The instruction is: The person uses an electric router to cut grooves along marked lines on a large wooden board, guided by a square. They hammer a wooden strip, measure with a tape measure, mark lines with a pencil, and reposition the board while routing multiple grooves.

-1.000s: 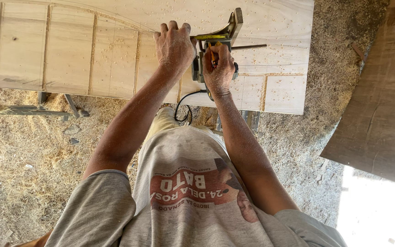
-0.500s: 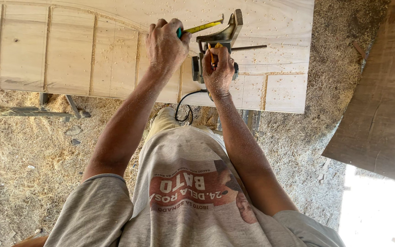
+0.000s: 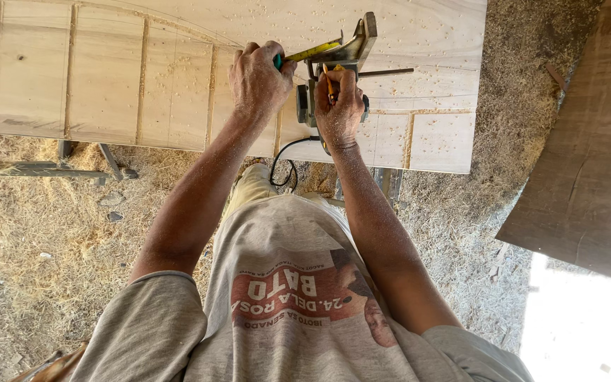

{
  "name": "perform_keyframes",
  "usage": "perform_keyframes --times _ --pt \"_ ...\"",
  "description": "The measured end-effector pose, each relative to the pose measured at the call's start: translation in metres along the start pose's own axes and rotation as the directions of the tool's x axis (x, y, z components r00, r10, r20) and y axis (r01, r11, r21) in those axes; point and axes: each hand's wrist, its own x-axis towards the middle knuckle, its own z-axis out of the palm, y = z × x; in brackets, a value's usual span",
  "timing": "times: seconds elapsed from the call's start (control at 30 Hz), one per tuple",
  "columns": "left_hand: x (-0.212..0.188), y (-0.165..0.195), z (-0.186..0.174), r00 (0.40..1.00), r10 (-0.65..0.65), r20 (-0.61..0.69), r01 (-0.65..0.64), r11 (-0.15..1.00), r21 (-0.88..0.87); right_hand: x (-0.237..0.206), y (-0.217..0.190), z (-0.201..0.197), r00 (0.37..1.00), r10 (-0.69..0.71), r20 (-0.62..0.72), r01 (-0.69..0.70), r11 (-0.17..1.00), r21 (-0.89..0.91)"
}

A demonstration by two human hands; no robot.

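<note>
Sawdust and wood shavings are covering the ground (image 3: 51, 233) all around; a pale wooden panel (image 3: 107, 78) with routed grooves is lying flat across metal trestles (image 3: 44, 170) at the far side, chips scattered on it.

Left hand (image 3: 258, 81) is resting on the panel near its middle, fingers (image 3: 249, 55) curled tight around the green end of a yellow tape measure (image 3: 312, 51), whose blade is running right toward the power tool.

Right hand (image 3: 339, 106) is sitting just right of the left, fingers (image 3: 348, 79) pinched together on a pencil (image 3: 328, 83), tip against the wood beside the tool.

Power router (image 3: 348, 53) with an angled metal base is standing on the panel, touching the right hand on its far side; its guide rod (image 3: 387, 71) is sticking out to the right. Black cord (image 3: 284, 159) is hanging off the near edge, looping down between the forearms.

Both hands and the tool are crowding the same patch, hiding the mark point.

Dark wooden slab (image 3: 588, 163) is lying on the ground at right, well apart from the panel.
</note>
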Motion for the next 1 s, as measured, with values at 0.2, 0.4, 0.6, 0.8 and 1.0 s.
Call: perform_keyframes --times 0.2,0.4,0.6,0.8,1.0 --pt "0.002 0.007 0.004 1.0 0.027 0.011 -0.027 0.999 0.035 -0.001 0.002 -0.001 0.999 -0.032 0.001 0.032 0.999 -0.018" --pt "0.009 0.015 -0.002 0.989 0.044 0.142 -0.053 0.997 0.063 -0.007 0.004 -0.004 1.0 0.001 -0.015 0.0 0.998 0.07" --pt "0.008 0.031 0.002 0.984 0.079 0.159 -0.098 0.989 0.111 -0.012 0.008 -0.011 0.998 -0.054 -0.01 0.055 0.983 0.175" --pt "0.006 0.036 0.008 0.979 0.053 0.198 -0.077 0.99 0.118 -0.013 0.01 -0.009 1.0 -0.003 0.007 0.001 0.986 0.164" --pt "0.01 0.034 0.011 0.964 -0.005 0.266 -0.044 0.983 0.18 -0.011 0.012 -0.009 0.998 -0.064 -0.009 0.065 0.982 0.176"
